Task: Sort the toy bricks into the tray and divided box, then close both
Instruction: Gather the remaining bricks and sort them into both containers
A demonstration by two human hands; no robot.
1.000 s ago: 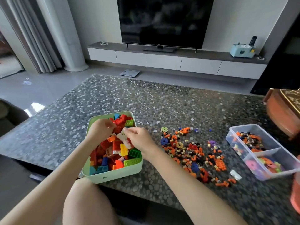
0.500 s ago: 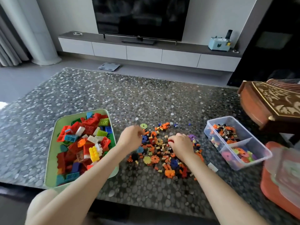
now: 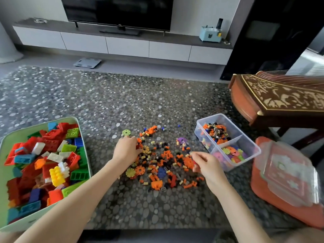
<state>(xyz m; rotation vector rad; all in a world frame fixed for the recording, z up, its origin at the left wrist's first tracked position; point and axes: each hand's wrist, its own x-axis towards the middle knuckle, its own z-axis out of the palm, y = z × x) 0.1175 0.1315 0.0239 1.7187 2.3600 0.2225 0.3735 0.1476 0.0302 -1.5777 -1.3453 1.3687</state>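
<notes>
Orange loose bricks (image 3: pixel 163 160) under curled left hand (image 3: pixel 127 151) fingers; right hand (image 3: pixel 208 166) fingers together on one

The left forearm (image 3: pixel 78 193) and right forearm (image 3: pixel 242 207) are stretched forward, bare. The left hand (image 3: pixel 126 149) is held palm down, fingers curled under. The right hand (image 3: pixel 207 163) is raised slightly, thumb and fingertips drawn together; any hold cannot be told.

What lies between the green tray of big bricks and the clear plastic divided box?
Head view: a loose pile of small orange and dark bricks, with the left hand and right hand at it.
</notes>
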